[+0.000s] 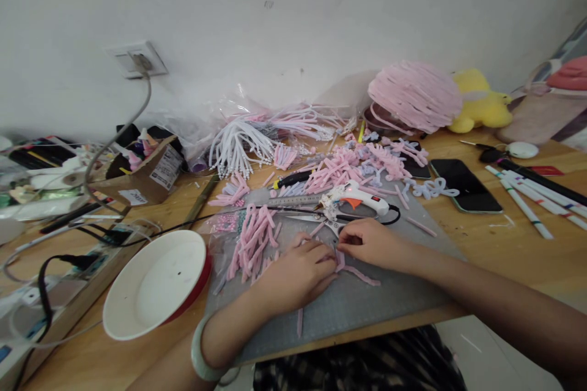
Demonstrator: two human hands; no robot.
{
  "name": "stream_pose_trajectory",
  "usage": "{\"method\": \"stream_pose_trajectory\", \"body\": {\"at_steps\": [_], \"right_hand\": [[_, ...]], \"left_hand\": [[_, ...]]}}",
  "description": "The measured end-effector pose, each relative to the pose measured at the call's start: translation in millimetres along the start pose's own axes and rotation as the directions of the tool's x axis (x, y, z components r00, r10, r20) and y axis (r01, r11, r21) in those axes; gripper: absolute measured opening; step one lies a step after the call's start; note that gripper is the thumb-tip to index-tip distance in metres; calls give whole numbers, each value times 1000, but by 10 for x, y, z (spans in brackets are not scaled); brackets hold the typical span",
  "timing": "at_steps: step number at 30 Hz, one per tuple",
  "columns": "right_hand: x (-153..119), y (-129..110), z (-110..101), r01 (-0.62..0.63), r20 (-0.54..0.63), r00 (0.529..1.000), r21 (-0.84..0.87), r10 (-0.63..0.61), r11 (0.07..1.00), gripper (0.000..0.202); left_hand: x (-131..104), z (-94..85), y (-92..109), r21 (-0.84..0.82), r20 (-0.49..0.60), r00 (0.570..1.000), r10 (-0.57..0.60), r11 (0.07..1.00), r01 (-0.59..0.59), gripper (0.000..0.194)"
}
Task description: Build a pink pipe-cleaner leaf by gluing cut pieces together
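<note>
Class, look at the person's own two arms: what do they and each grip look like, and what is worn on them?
The left grip and right grip are both ungloved. No sleeve shows on the left forearm or right forearm. A smooth, rounded, pale green bangle circles the left wrist; none shows on the right.

We are facing a pale, marked wall (312, 24) with a socket (125, 63); a wooden desk (513, 250) is standing before it, pale floor (488, 351) showing below.
</note>
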State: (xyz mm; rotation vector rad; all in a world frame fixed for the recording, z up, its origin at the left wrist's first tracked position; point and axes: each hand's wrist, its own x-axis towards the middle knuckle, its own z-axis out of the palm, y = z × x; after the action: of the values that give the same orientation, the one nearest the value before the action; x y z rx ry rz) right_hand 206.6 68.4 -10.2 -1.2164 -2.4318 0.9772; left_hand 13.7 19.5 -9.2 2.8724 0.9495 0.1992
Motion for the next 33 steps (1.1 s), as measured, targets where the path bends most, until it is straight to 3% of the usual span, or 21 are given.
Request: {"method": "stream_pose_trajectory", "body": {"at_steps": [33], "right_hand": [[-5, 41, 37, -62, 32, 998, 9, 62, 998, 13]], "left_hand": [[20, -47, 87, 99, 30, 1000, 5, 995, -8, 16]]}}
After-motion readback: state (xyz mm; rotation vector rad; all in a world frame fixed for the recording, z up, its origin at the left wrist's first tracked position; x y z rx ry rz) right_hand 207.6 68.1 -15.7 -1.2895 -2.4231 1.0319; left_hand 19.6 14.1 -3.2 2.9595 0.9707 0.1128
